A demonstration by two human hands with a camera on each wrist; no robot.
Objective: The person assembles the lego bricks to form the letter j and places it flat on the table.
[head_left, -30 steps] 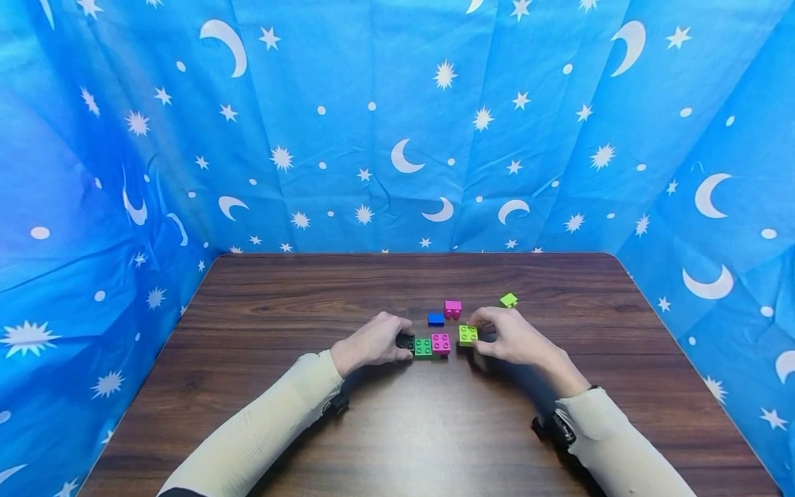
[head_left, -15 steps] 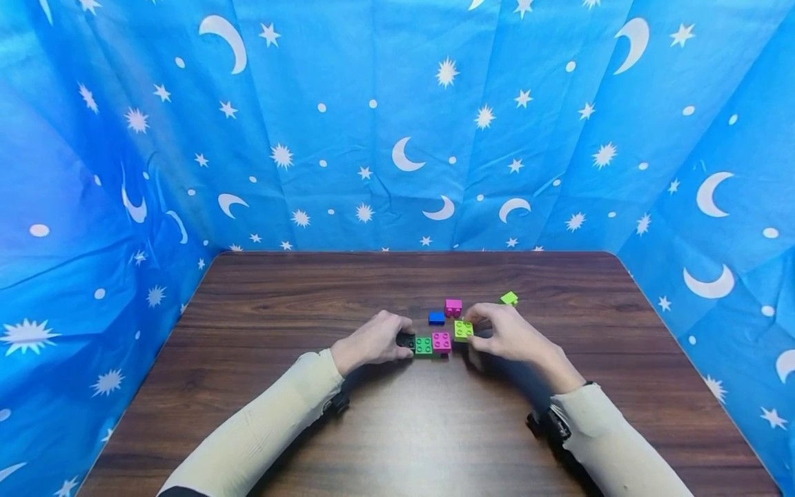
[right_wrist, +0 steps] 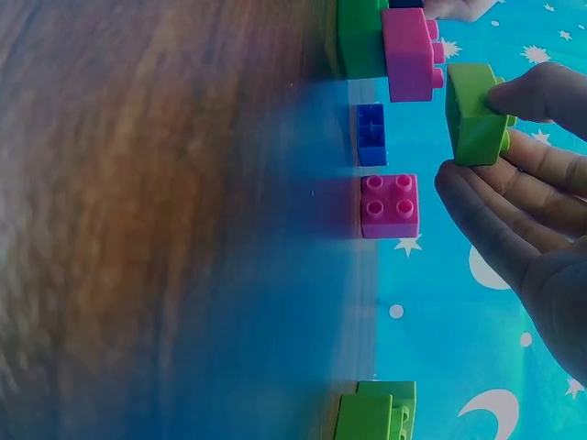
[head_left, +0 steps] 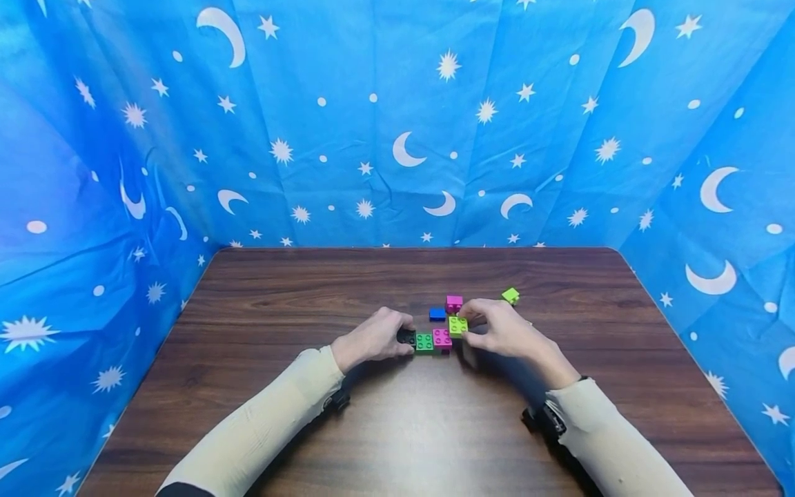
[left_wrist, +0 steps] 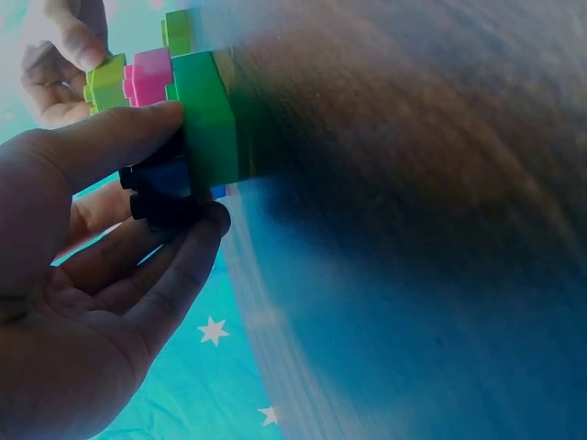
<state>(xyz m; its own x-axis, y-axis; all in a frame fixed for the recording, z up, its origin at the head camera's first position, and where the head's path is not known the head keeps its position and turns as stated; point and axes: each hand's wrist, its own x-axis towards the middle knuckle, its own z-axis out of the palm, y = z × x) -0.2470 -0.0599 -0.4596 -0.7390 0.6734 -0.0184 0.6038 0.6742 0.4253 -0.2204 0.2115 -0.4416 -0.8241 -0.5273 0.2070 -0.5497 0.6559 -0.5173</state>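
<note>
The left hand (head_left: 375,337) grips a black toy building brick (left_wrist: 163,188) between thumb and fingers. Beside that brick is a green brick (head_left: 425,342), and a pink brick (head_left: 442,338) sits joined to the green one, higher and offset to the right. Thumb and fingers of the right hand (head_left: 512,338) pinch a lime brick (right_wrist: 472,115), studs up. In the right wrist view this lime brick hangs above the table, with a gap between it and the pink brick; in the head view it overlaps that brick's back right corner.
Just behind the joined bricks lie a small blue brick (head_left: 437,315) and another pink brick (head_left: 455,302), its studs facing sideways. Farther right on the brown wooden table (head_left: 298,290) is a lime brick (head_left: 511,296). A blue star-patterned cloth (head_left: 335,124) hangs around the table.
The right hand has carried the lime brick left and slightly back, up to the pink brick. The left hand keeps its grip on the black brick, almost still.
</note>
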